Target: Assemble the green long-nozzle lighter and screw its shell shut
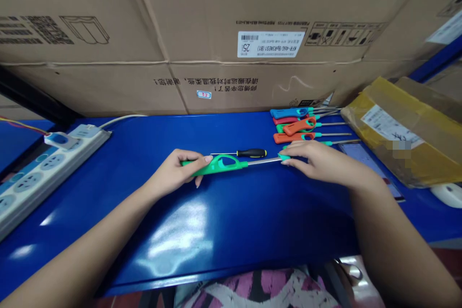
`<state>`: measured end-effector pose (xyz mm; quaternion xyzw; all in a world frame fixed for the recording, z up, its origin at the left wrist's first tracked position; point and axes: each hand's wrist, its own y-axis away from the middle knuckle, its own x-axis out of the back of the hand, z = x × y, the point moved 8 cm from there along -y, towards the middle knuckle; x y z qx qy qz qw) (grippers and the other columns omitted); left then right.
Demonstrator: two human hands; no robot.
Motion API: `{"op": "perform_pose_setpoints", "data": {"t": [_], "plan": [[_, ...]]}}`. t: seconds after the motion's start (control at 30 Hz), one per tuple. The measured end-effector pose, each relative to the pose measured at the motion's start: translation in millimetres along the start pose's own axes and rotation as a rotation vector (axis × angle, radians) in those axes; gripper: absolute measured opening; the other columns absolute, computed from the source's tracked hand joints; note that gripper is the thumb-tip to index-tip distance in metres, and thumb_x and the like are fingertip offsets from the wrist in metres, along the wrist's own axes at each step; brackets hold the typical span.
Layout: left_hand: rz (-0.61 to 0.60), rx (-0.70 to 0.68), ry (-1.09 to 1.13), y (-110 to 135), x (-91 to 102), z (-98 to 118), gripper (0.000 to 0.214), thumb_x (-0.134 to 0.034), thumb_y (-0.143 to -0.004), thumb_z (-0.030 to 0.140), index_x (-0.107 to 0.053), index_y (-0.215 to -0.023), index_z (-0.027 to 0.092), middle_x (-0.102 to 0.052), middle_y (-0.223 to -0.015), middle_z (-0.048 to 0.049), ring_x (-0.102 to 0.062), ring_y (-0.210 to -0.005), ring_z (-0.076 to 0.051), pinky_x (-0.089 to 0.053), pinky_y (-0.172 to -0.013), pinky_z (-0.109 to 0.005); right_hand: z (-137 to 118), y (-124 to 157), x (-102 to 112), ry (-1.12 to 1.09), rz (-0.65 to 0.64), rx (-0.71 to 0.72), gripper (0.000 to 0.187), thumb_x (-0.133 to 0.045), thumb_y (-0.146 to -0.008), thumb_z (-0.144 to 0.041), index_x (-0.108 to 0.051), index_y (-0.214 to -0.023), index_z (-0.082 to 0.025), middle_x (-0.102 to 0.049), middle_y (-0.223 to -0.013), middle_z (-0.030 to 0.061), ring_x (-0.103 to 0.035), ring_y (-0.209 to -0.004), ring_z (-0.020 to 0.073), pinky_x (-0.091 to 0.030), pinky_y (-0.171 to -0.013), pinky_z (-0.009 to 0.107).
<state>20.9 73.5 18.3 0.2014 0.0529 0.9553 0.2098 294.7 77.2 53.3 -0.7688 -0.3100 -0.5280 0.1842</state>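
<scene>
My left hand is closed around the handle of a green long-necked lighter, held level over the blue table with its metal tube pointing right. At the tube's far end, the thumb and fingers of my right hand pinch a small teal piece; whether it sits on the tube cannot be seen clearly. A screwdriver with a black and yellow handle lies just behind the lighter. Beyond my right hand lie several more long-necked lighters, among them an orange one and a blue one.
A white power strip with a plug runs along the left side. At right are a phone partly behind my arm, a taped cardboard box and a white rounded object. A large carton stands across the back.
</scene>
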Motion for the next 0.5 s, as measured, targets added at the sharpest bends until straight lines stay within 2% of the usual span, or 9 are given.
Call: {"op": "perform_pose_setpoints", "data": {"t": [0.2, 0.3, 0.43, 0.5], "plan": [[0.012, 0.022, 0.022, 1, 1.4, 1, 0.047, -0.066, -0.087, 0.057, -0.068, -0.067, 0.015, -0.062, -0.047, -0.0008, -0.033, -0.041, -0.006, -0.022, -0.040, -0.019, 0, 0, 0, -0.043, -0.016, -0.015, 0.028, -0.047, -0.101, -0.035, -0.070, -0.096, -0.020, -0.072, -0.094, 0.0067, -0.066, -0.086, 0.0213, -0.048, -0.078, 0.033], [-0.007, 0.040, 0.049, 2, -1.0, -1, 0.048, -0.067, -0.087, 0.057, -0.068, -0.066, 0.014, -0.062, -0.047, -0.0013, -0.033, -0.040, -0.006, -0.022, -0.040, -0.019, -4, 1, 1, -0.090, -0.019, -0.003, 0.027, -0.049, -0.100, -0.034, -0.071, -0.092, -0.019, -0.072, -0.091, 0.0058, -0.067, -0.084, 0.0202, -0.048, -0.077, 0.032], [-0.111, 0.079, 0.101, 5, -18.4, -2, 0.054, -0.063, -0.089, 0.060, -0.067, -0.063, 0.013, -0.060, -0.047, -0.0018, -0.031, -0.039, -0.005, -0.021, -0.040, -0.020, -25, -3, -5, -0.212, -0.061, 0.072, 0.020, -0.058, -0.098, -0.033, -0.073, -0.095, -0.020, -0.075, -0.096, 0.0044, -0.068, -0.087, 0.0186, -0.049, -0.079, 0.030], [-0.131, 0.093, 0.093, 7, -27.6, -3, 0.055, -0.062, -0.089, 0.061, -0.067, -0.063, 0.013, -0.059, -0.048, -0.0017, -0.032, -0.040, -0.005, -0.021, -0.040, -0.020, -37, -6, -10, -0.191, -0.063, 0.106, 0.019, -0.058, -0.098, -0.030, -0.074, -0.095, -0.021, -0.075, -0.094, 0.0043, -0.068, -0.087, 0.0187, -0.049, -0.079, 0.030]]}}
